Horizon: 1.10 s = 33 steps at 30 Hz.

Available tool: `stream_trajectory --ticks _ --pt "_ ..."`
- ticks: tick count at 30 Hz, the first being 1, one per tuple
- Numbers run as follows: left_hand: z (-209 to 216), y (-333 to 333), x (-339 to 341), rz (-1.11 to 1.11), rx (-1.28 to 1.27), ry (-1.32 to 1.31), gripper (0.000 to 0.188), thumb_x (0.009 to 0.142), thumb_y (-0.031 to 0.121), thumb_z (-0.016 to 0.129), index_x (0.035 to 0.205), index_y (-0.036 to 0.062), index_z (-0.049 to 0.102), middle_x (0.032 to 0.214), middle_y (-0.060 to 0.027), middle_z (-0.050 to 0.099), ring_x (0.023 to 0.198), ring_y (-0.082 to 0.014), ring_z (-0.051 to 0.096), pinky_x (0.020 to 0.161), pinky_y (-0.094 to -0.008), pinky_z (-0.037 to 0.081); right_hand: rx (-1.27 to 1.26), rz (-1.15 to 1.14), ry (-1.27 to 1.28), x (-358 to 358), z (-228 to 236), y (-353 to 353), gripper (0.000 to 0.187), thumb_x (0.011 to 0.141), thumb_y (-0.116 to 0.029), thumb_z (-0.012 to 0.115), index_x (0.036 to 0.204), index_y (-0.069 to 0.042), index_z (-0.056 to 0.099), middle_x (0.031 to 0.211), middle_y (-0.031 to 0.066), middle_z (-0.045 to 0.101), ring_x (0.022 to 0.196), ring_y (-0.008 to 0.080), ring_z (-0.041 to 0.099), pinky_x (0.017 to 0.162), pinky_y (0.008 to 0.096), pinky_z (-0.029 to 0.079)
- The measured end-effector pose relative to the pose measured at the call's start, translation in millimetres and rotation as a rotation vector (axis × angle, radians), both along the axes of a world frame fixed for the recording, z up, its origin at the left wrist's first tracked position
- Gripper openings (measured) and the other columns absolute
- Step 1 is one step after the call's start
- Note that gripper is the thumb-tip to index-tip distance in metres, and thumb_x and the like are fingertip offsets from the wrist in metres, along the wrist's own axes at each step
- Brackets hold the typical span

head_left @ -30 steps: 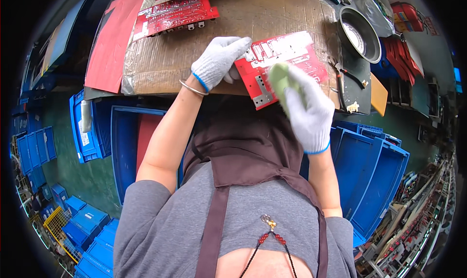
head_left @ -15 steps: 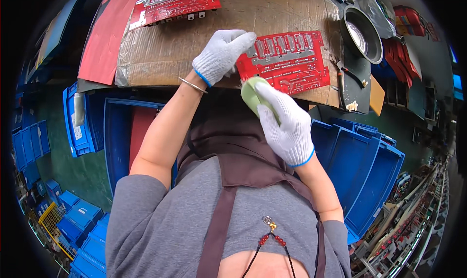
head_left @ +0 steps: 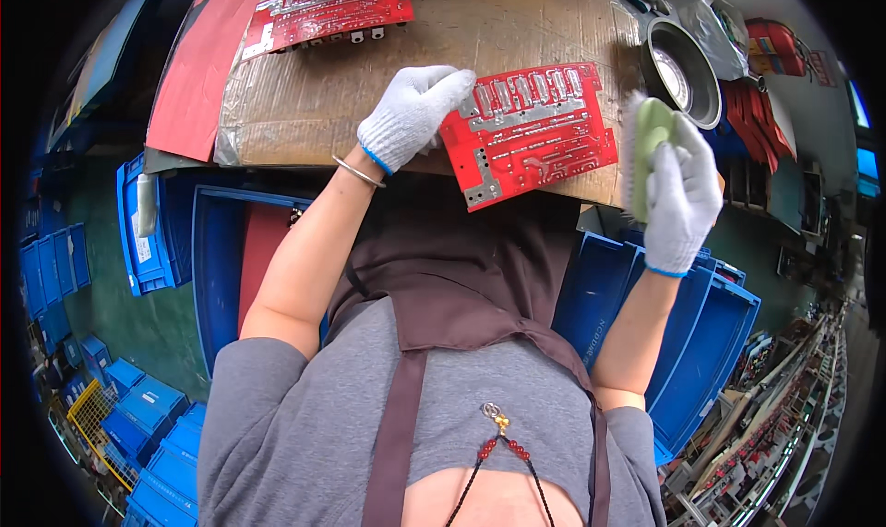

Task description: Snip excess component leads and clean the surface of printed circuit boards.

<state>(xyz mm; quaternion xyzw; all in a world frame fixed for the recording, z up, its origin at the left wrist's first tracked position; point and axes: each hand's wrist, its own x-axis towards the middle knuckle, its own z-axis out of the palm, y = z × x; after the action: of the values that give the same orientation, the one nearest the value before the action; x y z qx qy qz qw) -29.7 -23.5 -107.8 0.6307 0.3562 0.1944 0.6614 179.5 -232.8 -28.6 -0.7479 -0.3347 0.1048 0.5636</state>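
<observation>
My left hand [head_left: 415, 116], in a white knit glove, pinches the left edge of a red circuit board [head_left: 535, 139]. The board's solder side faces up, with silvery solder patches along its far part, and its near corner juts past the table's front edge. My gloved right hand [head_left: 685, 195] is closed around a green brush [head_left: 653, 135] with pale bristles. The brush is off the board, just beyond its right edge, with the bristles turned toward it.
The table [head_left: 517, 19] is covered with worn cardboard. More red circuit boards [head_left: 332, 15] lie at the far left beside a red sheet [head_left: 203, 75]. A metal bowl [head_left: 683, 70] stands at the far right. Blue crates [head_left: 628, 296] flank me below table height.
My right hand has swung the brush from the board's near left corner to beyond its right edge. The board has tilted slightly, its near left corner now uncovered.
</observation>
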Motion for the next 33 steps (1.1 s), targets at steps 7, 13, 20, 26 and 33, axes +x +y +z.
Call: stream_trajectory --ticks 7,13,20,26,33 --pt "-0.5 -1.6 -2.5 -0.02 0.007 -0.009 0.037 0.105 0.038 0.059 0.1 0.003 0.072 0.073 0.0011 0.065 0.053 -0.0052 0.053 0.044 -0.0239 0.041 -0.183 0.001 -0.227 143.8 42.0 46.1 0.042 0.098 -0.018 0.068 0.138 -0.005 0.067 0.081 -0.0031 0.06 0.06 0.0005 0.043 0.053 0.0163 0.034" --pt "-3.6 0.8 -3.4 -0.048 0.015 0.014 0.038 0.105 0.035 0.061 0.113 -0.0002 0.072 0.083 -0.0002 0.07 0.057 -0.0047 0.056 0.045 -0.023 0.042 -0.536 0.008 -0.125 249.2 18.0 102.1 0.034 0.092 -0.018 0.07 0.124 -0.009 0.076 0.074 -0.0033 0.062 0.055 0.0035 0.049 0.049 0.0218 0.038" --pt "-11.1 3.8 -6.5 -0.047 0.076 -0.016 0.039 0.105 0.035 0.06 0.113 -0.0011 0.071 0.087 -0.001 0.071 0.06 -0.0051 0.057 0.046 -0.0236 0.043 -0.775 0.15 -0.099 265.2 -7.0 113.1 0.034 0.088 -0.016 0.07 0.12 -0.01 0.078 0.075 -0.003 0.065 0.054 0.0051 0.052 0.047 0.0248 0.039" --pt "-0.6 -3.1 -0.2 -0.012 0.053 -0.046 0.039 0.105 0.038 0.058 0.09 0.0042 0.071 0.067 0.002 0.06 0.053 -0.0063 0.053 0.045 -0.0257 0.042 -0.813 0.042 -0.756 285.8 -13.3 93.9 0.035 0.091 -0.034 0.067 0.116 -0.013 0.078 0.11 0.0167 0.076 0.103 0.0362 0.073 0.095 0.038 0.055" --pt "-6.1 -2.2 -6.9 0.02 0.036 -0.044 0.038 0.105 0.038 0.059 0.09 0.0047 0.071 0.068 0.0024 0.06 0.054 -0.0062 0.053 0.046 -0.0254 0.042 -0.185 0.084 -0.253 52.5 22.3 45.0 0.031 0.097 -0.009 0.064 0.125 -0.001 0.074 0.107 0.0073 0.074 0.094 0.0116 0.068 0.085 0.0273 0.055"
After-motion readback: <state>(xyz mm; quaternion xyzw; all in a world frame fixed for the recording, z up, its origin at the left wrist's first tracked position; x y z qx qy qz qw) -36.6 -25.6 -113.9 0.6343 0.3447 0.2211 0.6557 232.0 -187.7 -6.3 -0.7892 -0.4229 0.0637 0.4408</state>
